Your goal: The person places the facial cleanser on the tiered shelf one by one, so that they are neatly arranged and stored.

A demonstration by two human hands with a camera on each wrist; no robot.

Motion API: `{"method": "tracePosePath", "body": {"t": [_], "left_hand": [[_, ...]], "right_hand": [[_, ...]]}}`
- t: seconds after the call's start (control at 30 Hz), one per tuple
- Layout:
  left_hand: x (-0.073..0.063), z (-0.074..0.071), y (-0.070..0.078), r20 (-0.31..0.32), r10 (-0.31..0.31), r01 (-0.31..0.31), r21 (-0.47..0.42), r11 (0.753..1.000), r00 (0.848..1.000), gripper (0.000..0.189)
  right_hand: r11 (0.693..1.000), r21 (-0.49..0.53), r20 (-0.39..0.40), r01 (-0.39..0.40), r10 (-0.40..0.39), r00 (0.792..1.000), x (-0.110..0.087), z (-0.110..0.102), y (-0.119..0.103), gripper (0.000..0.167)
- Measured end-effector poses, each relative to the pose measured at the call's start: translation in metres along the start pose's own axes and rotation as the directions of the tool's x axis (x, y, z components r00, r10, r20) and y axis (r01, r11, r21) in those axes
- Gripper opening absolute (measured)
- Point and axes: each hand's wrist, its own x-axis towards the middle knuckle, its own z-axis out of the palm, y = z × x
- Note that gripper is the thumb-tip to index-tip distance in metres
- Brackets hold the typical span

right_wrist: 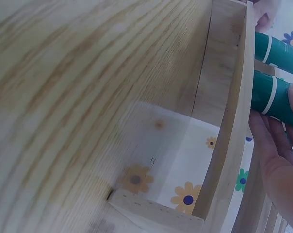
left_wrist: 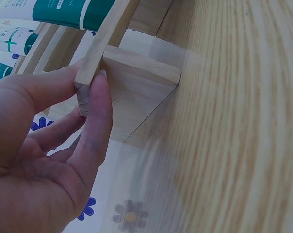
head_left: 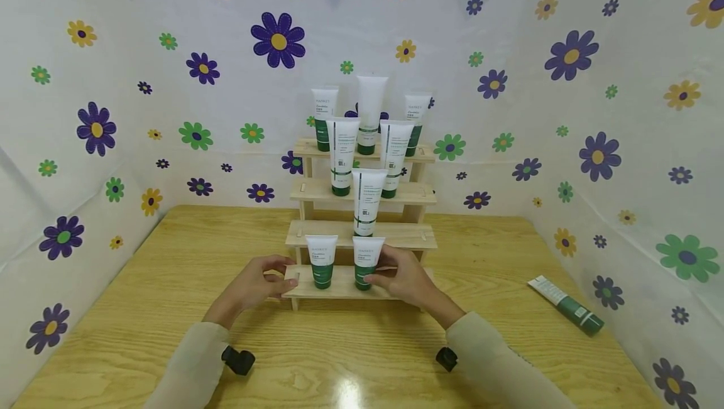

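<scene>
A stepped wooden rack [head_left: 339,291] stands mid-table with white-and-green tubes upright on its shelves. My left hand [head_left: 257,286] pinches the left end of the lowest shelf [left_wrist: 90,68] between thumb and fingers. On that same shelf, my right hand [head_left: 408,276] holds a small tube [head_left: 367,261] by its green lower part, thumb in front and fingers behind. The tube's base meets the shelf in the right wrist view. To its left stands another small tube [head_left: 322,261], not touched by either hand.
One taller tube [head_left: 370,201] is on the second shelf, and more tubes fill the upper shelves. A further tube [head_left: 565,304] lies on its side at the table's right. Behind and beside the wooden table [head_left: 186,258] hangs flower-patterned white cloth [head_left: 237,82].
</scene>
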Motion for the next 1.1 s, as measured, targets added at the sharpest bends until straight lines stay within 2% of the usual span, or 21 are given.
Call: {"method": "tracePosePath", "body": {"t": [0.7, 1.1], "left_hand": [[0.0004, 0.0003, 0.0023, -0.011, -0.011, 0.011, 0.012, 1.0, 1.0, 0.054], [0.001, -0.0007, -0.0015, -0.007, -0.027, 0.027, 0.005, 1.0, 1.0, 0.056]], "right_hand": [[0.999, -0.031, 0.002, 0.026, -0.026, 1.0, -0.0001, 0.0007, -0.0012, 0.046], [0.999, 0.001, 0.016, -0.042, 0.042, 0.999, -0.0029, 0.0017, -0.0022, 0.046]]}}
